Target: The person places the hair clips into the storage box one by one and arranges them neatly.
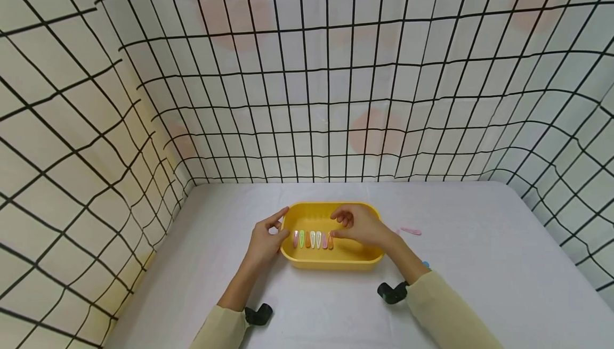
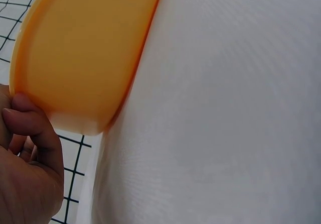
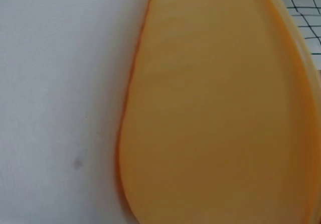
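A yellow plastic tray point(image 1: 331, 266) sits on the white table. Inside it, several snap hair clips lie side by side in a row, among them a green clip point(image 1: 301, 238), a white clip point(image 1: 313, 239) and, at the right end, an orange clip point(image 1: 330, 241). My left hand point(image 1: 265, 240) grips the tray's left rim, with the thumb at the inner side; its curled fingers also show against the tray wall point(image 2: 75, 58) in the left wrist view. Over the tray, my right hand point(image 1: 360, 225) has its thumb tip at the orange clip, index finger apart from the thumb.
To the right of the tray lies a pink hair clip point(image 1: 411, 231). A small blue object point(image 1: 426, 265) is partly hidden by the right forearm. Black wire grid panels point(image 1: 328, 101) stand around the back and sides of the table.
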Available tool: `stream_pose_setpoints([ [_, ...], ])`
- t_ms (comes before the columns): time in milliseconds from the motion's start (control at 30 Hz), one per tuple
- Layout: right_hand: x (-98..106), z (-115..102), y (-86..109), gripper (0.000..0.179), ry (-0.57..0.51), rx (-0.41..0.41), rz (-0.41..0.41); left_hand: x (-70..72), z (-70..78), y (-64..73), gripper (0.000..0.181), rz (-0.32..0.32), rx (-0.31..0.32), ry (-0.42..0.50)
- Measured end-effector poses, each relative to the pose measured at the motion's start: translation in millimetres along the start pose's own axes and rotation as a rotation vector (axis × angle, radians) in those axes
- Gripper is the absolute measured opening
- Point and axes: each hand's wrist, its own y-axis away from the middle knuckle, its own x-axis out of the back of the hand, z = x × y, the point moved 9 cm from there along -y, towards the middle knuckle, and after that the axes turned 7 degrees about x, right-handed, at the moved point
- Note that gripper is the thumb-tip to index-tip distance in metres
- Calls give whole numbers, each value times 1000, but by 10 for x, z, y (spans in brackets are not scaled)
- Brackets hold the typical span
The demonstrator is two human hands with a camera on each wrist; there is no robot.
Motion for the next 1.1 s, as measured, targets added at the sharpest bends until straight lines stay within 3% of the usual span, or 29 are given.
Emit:
stream_pose_setpoints([
  [233, 310, -76, 86, 42, 57, 86, 99, 19, -4, 7, 62, 16, 22, -6],
  [433, 587, -43, 228, 43, 66, 93, 166, 42, 13, 9, 63, 24, 17, -2],
  [800, 1068, 257, 648, 38, 137, 46, 264, 28, 15, -4, 63, 16, 22, -6],
  [1100, 1286, 522, 972, 42, 215, -21, 280, -3, 3, 4, 63, 11, 36, 4],
])
